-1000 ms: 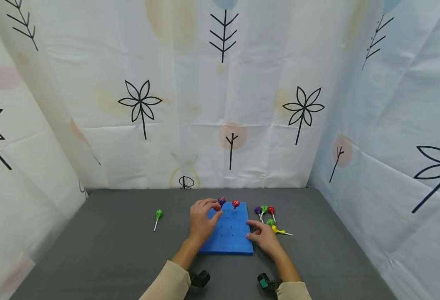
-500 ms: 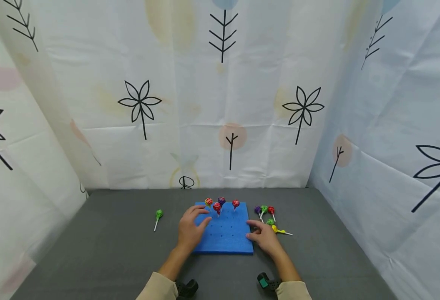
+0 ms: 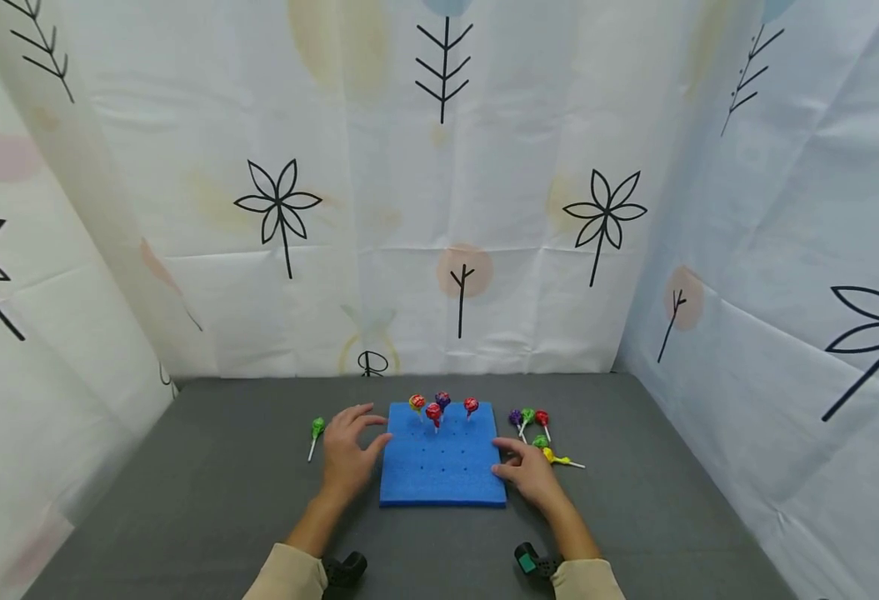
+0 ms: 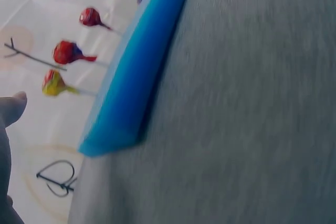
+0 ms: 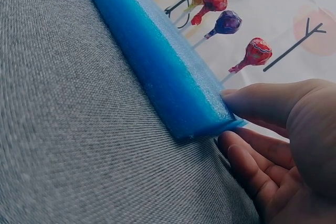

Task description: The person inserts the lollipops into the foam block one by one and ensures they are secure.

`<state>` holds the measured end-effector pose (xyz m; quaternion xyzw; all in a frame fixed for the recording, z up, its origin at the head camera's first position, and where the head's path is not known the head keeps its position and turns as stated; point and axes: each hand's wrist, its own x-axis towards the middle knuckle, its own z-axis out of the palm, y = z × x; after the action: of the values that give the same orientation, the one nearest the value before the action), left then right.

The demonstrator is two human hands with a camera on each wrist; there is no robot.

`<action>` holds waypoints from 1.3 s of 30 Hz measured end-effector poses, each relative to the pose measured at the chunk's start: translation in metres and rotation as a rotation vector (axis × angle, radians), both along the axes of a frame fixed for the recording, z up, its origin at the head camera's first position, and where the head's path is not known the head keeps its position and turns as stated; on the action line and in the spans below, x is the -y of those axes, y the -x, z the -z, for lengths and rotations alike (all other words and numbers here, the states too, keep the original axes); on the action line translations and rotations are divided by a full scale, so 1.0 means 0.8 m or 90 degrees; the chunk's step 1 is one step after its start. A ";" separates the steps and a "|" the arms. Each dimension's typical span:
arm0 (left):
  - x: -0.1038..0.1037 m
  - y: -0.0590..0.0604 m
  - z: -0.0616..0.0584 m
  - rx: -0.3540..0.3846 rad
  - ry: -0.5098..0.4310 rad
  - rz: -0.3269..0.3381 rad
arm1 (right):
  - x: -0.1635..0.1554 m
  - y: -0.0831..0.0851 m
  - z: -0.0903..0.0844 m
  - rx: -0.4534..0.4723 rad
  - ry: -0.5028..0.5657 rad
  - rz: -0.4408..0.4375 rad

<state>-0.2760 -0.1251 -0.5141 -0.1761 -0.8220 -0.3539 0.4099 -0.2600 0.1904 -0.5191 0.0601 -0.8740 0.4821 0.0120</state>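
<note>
A blue foam board [image 3: 442,483] with rows of small holes lies on the table. Several lollipops stand upright in its far part: a red-and-yellow one [image 3: 417,402], a red one [image 3: 433,413], a purple one [image 3: 442,401] and another red one [image 3: 471,406]. My left hand [image 3: 351,454] is just off the board's left edge, fingers spread and holding nothing. Left of it lies a green lollipop [image 3: 317,429]. My right hand [image 3: 531,477] holds the board's right edge; in the right wrist view its thumb [image 5: 257,100] is at the upper face, with the fingers [image 5: 252,166] by the side.
Beyond my right hand lie several loose lollipops: purple [image 3: 515,418], green [image 3: 527,416], red [image 3: 542,418], and a yellow one [image 3: 551,457] beside a second green. A grey cloth [image 3: 207,500] covers the table. Patterned white curtains [image 3: 379,317] hang at the back and both sides.
My left hand has drawn back leftward, away from the red lollipop and off the board, uncovering the red-and-yellow lollipop. My right hand stays at the board's edge.
</note>
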 end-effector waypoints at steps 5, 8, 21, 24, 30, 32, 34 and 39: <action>0.021 0.001 0.004 0.067 0.043 -0.034 | 0.002 -0.001 0.001 -0.005 0.001 0.002; 0.032 0.002 0.004 0.118 0.067 -0.048 | 0.003 -0.002 -0.001 -0.008 0.002 0.003; 0.072 0.009 0.010 0.255 0.119 -0.109 | 0.002 -0.003 -0.001 -0.015 0.006 0.001; 0.081 0.012 0.011 0.274 0.116 -0.128 | 0.002 -0.003 0.001 -0.017 0.011 0.001; 0.098 0.017 0.009 0.338 0.110 -0.141 | 0.000 -0.002 0.003 -0.037 0.013 -0.010; 0.103 0.019 0.007 0.361 0.112 -0.143 | 0.000 -0.002 0.002 -0.031 0.014 -0.007; 0.107 0.021 0.006 0.378 0.116 -0.145 | 0.000 -0.002 0.002 -0.028 0.010 -0.008; 0.116 0.022 0.005 0.398 0.117 -0.154 | 0.002 -0.003 0.000 -0.014 0.013 -0.007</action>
<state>-0.2939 -0.2176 -0.5183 0.0033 -0.9512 -0.2638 0.1599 -0.2577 0.1890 -0.5190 0.0702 -0.8685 0.4903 0.0197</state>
